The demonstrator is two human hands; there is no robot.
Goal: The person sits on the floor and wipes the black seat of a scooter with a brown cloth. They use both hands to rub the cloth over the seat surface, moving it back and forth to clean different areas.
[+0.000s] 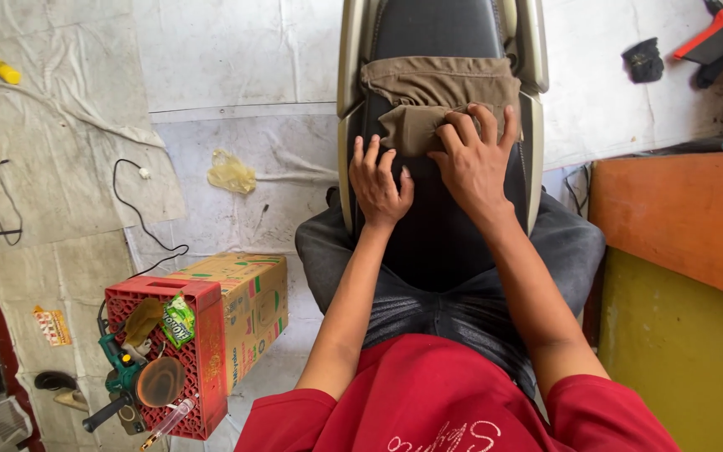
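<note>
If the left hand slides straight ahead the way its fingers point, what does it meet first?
Most likely the folded brown cloth lying across the black scooter seat. The left hand rests flat on the seat, just below the cloth's lower fold, which the right hand presses.

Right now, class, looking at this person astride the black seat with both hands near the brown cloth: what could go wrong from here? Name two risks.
1. Only the right hand presses the brown cloth; the left hand rests flat on the black seat, so the cloth might slide off the smooth, narrow surface.
2. The red crate full of tools sits close by the left knee; a leg swing might knock it.
</note>
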